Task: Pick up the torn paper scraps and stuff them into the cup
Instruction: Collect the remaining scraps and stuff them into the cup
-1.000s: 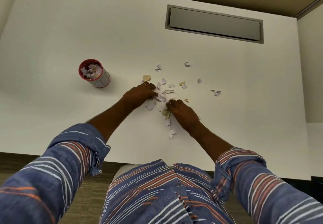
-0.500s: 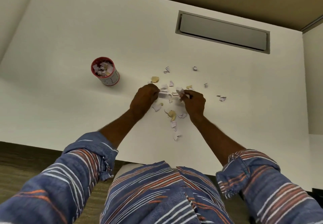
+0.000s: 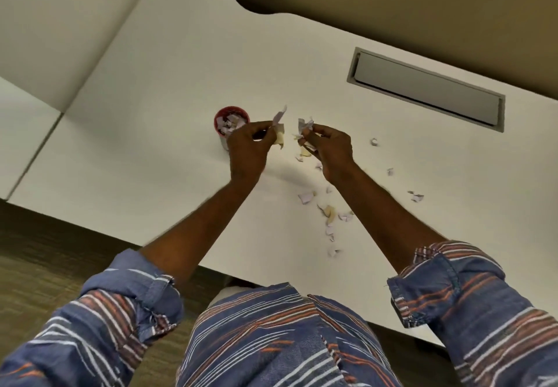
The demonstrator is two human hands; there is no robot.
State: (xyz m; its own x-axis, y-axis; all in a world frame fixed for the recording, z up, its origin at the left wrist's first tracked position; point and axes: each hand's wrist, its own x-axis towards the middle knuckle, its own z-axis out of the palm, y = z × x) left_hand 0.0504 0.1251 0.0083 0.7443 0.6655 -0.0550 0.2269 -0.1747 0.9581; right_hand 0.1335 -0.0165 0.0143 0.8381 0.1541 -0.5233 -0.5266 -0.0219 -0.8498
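A red-rimmed cup (image 3: 225,117) stands on the white table (image 3: 151,120), partly full of paper scraps. My left hand (image 3: 246,151) is raised just right of the cup and partly covers it, pinching white and yellowish scraps (image 3: 279,128). My right hand (image 3: 330,148) is lifted beside it, closed on a small bunch of white scraps (image 3: 304,126). The two hands are a short gap apart. Several loose scraps (image 3: 329,216) still lie on the table below and right of my right forearm.
A grey recessed cable hatch (image 3: 428,90) sits at the table's far right. Single scraps (image 3: 374,142) lie scattered toward it. The table's near edge runs diagonally above my lap, with carpet to the left.
Both hands have risen off the table with scraps in them and moved left toward the cup. The camera has tilted, so the cup now sits near the middle.
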